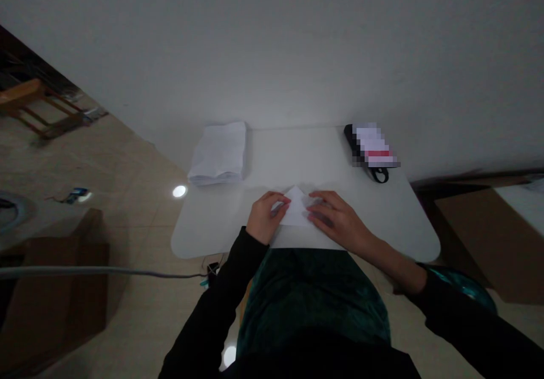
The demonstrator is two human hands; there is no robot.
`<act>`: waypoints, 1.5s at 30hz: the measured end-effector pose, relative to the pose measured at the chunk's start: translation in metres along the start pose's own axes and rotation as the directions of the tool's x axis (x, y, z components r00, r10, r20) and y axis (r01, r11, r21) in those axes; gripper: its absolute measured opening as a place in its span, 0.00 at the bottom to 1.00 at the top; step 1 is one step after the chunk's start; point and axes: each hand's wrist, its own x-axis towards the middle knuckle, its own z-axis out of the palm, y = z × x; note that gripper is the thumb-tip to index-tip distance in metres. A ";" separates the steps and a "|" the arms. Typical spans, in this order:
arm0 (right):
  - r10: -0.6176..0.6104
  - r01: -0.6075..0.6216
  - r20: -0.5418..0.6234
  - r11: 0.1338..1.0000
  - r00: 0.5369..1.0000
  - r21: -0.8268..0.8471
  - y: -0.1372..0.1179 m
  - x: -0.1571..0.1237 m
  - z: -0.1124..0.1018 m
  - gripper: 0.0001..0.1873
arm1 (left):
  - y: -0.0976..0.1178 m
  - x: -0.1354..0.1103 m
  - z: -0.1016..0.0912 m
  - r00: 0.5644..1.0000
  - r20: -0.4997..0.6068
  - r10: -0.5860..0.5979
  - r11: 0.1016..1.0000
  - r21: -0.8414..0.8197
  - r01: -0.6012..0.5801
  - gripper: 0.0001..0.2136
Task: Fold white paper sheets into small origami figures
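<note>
A small piece of white paper (296, 213), folded to a point at its far end, lies near the front edge of the white table (293, 158). My left hand (267, 214) pinches the paper's left side between thumb and fingers. On the other side, my right hand (338, 217) has its bent fingertips at the paper's right edge, with the thumb and fingers a little apart. Whether the right fingertips grip the paper or only touch it is hard to see.
A stack of white paper (220, 151) sits at the table's back left. At the back right lies a black item with a strap loop (379, 174), partly pixelated. A grey wall rises behind. Cardboard boxes (488, 237) stand to the right, and a cable (127, 271) crosses at left.
</note>
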 end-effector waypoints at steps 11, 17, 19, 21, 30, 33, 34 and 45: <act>-0.118 0.150 0.188 0.974 0.975 -0.168 -0.022 -0.029 -0.008 0.44 | 0.009 -0.052 -0.001 0.906 0.216 0.365 0.837 0.349 -0.420 0.26; -0.096 0.119 0.115 0.968 0.989 -0.220 -0.037 -0.036 -0.002 0.25 | 0.009 -0.076 -0.001 0.888 -0.001 0.460 0.854 0.273 -0.443 0.18; -0.076 0.089 0.072 0.976 0.995 -0.198 -0.036 -0.034 -0.002 0.23 | 0.009 -0.079 -0.001 0.901 -0.052 0.431 0.882 0.238 -0.407 0.17; -0.083 0.088 0.035 0.978 0.996 -0.191 -0.035 -0.030 -0.002 0.19 | 0.010 -0.079 0.000 0.921 -0.068 0.384 0.903 0.237 -0.359 0.18; -0.039 0.040 0.016 0.994 0.999 -0.100 -0.024 -0.023 -0.001 0.09 | 0.014 -0.069 0.008 0.955 -0.207 0.215 0.964 0.201 -0.173 0.05; 0.086 -0.082 -0.029 0.991 0.996 0.109 -0.015 -0.016 0.002 0.06 | 0.016 -0.066 0.009 0.954 -0.262 0.148 0.977 0.191 -0.099 0.04; 0.129 -0.122 -0.032 0.979 0.991 0.164 -0.012 -0.013 0.003 0.05 | 0.016 -0.065 0.009 0.955 -0.269 0.126 0.979 0.191 -0.076 0.04; 0.260 -0.241 -0.098 0.955 0.960 0.172 -0.006 -0.007 0.018 0.08 | 0.018 -0.051 0.012 0.969 -0.246 -0.018 0.984 0.169 0.061 0.08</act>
